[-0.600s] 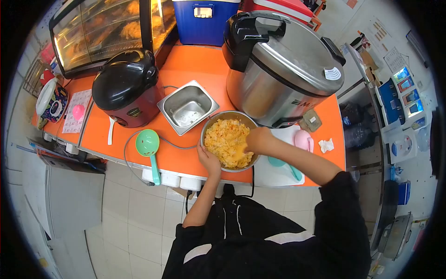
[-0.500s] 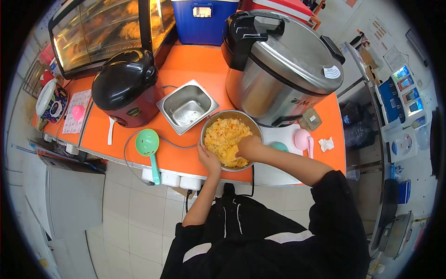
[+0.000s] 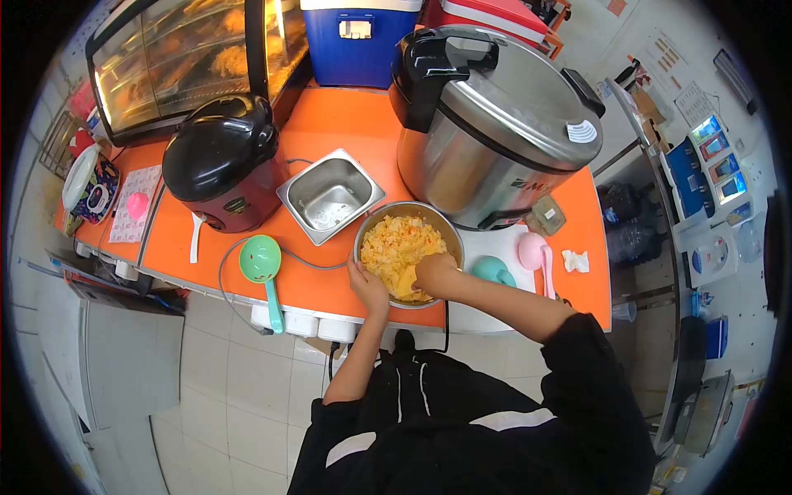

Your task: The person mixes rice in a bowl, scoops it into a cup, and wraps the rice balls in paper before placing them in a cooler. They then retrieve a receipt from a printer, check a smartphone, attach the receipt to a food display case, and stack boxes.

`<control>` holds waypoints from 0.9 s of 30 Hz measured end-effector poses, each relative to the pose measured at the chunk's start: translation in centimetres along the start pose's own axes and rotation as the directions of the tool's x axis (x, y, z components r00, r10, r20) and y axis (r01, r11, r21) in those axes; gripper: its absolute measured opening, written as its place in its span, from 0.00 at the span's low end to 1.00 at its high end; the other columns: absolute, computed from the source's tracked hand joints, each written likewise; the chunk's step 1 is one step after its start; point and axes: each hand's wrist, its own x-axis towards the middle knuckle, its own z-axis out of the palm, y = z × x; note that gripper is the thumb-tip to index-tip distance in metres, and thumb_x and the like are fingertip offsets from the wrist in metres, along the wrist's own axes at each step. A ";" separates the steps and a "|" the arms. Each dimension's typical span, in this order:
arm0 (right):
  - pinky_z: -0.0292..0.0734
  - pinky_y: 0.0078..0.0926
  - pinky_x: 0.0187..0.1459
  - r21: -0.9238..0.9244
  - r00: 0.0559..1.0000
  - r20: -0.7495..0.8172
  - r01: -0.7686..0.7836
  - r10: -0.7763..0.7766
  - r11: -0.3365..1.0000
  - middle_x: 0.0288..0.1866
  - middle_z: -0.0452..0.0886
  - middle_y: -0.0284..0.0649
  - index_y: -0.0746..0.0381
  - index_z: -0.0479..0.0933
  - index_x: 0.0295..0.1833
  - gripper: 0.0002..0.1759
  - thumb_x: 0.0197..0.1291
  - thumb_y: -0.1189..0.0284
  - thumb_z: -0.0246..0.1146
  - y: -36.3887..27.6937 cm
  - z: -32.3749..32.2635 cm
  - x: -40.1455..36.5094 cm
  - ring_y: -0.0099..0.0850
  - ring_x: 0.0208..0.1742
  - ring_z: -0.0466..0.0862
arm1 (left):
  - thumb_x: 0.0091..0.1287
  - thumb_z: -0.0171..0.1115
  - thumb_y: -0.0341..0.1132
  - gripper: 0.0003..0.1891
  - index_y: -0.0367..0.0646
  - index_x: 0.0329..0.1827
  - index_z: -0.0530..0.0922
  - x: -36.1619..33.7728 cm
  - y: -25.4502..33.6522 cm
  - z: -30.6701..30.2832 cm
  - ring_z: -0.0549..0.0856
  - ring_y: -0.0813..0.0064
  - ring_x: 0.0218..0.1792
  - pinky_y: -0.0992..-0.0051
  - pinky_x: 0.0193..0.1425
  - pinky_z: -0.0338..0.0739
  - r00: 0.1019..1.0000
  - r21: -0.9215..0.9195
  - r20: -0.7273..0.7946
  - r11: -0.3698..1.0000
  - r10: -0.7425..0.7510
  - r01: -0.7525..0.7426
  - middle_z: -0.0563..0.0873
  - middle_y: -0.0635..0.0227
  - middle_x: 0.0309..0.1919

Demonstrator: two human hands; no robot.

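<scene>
A round metal bowl [image 3: 450, 237] of orange-yellow rice [image 3: 398, 246] stands near the front edge of the orange counter. My left hand [image 3: 368, 289] grips the bowl's left front rim, thumb up at the side. Over the right front of the bowl, my right hand [image 3: 437, 275] is closed and reaches into the rice. A smooth yellow utensil [image 3: 406, 282] shows beside its fingers, partly buried; its exact kind is hidden. Just behind the bowl sits a rectangular steel pan [image 3: 332, 196] with little in it.
A large steel rice cooker [image 3: 495, 140] stands behind right, a smaller dark red cooker [image 3: 231, 198] left. A green ladle [image 3: 261, 260] overhangs the front edge near a grey cable. Right of the bowl lie teal [image 3: 492, 269] and pink scoops [image 3: 532, 252]. A glass food warmer [image 3: 181, 66] and blue cooler [image 3: 351, 49] are behind.
My right hand has shifted slightly left and toward me in the rice, with the yellow utensil. My left hand stays on the rim. The whole view has moved slightly.
</scene>
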 end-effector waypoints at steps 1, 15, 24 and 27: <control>0.75 0.33 0.37 -0.044 1.000 0.002 0.016 -0.016 0.999 0.35 0.82 0.39 0.59 0.81 0.36 0.26 0.47 0.46 0.59 0.2 -0.5 0.3 0.35 0.39 0.81 | 0.67 0.37 0.28 0.16 0.32 0.55 0.65 0.0 0.2 0.0 0.76 0.60 0.47 0.70 0.50 0.68 1.000 -0.011 0.004 1.000 -0.022 0.022 0.75 0.50 0.47; 0.75 0.33 0.35 -0.086 0.997 -0.063 0.034 -0.039 0.996 0.32 0.81 0.40 0.59 0.81 0.33 0.26 0.47 0.46 0.58 2.0 2.1 0.3 0.34 0.37 0.81 | 0.67 0.37 0.28 0.16 0.32 0.55 0.65 0.1 1.5 -0.1 0.77 0.61 0.45 0.70 0.49 0.69 1.000 -0.008 -0.003 1.000 -0.029 0.029 0.76 0.51 0.45; 0.75 0.35 0.34 0.060 1.000 -0.026 0.007 -0.005 0.998 0.32 0.81 0.41 0.59 0.81 0.33 0.27 0.48 0.44 0.56 1.8 0.7 0.0 0.35 0.36 0.81 | 0.67 0.37 0.27 0.15 0.34 0.53 0.67 0.4 1.0 0.2 0.77 0.62 0.45 0.71 0.48 0.69 0.998 0.046 -0.054 0.999 0.023 -0.021 0.77 0.52 0.44; 0.75 0.35 0.35 0.021 0.998 -0.056 -0.016 0.017 1.000 0.33 0.81 0.40 0.59 0.81 0.34 0.28 0.48 0.44 0.56 2.2 -1.4 -1.6 0.35 0.36 0.81 | 0.67 0.37 0.27 0.15 0.34 0.53 0.67 0.2 1.0 0.3 0.77 0.60 0.45 0.70 0.49 0.69 0.999 -0.030 -0.030 0.999 -0.022 0.021 0.77 0.52 0.44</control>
